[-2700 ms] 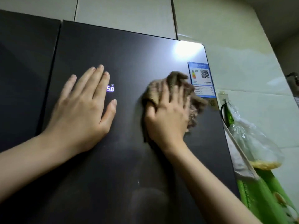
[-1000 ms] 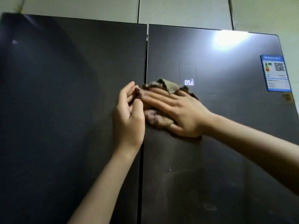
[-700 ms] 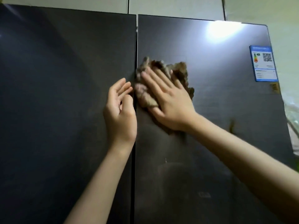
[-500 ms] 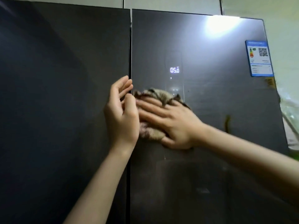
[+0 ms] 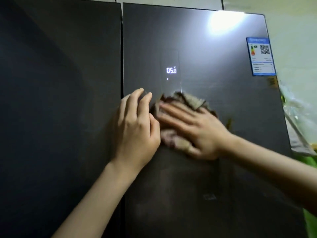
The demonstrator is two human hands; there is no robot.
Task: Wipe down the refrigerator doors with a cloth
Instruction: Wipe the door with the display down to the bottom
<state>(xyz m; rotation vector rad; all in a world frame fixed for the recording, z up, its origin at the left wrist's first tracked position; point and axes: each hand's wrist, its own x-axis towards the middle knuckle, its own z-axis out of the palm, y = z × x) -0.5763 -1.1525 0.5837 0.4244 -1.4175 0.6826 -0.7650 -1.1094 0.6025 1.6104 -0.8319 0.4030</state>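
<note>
The cloth (image 5: 188, 100) is sliding rightward off the seam (image 5: 122, 48), the right hand (image 5: 197, 133) pressing it flat-fingered on the right door (image 5: 223, 57); the left hand (image 5: 135, 129) is resting relaxed and empty just left of it

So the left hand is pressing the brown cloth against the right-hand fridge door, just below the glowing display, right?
Not quite. The head view shows the right hand pressing the brown cloth against the right-hand fridge door, just below the glowing display. The left hand lies beside it near the seam, holding nothing.
</note>
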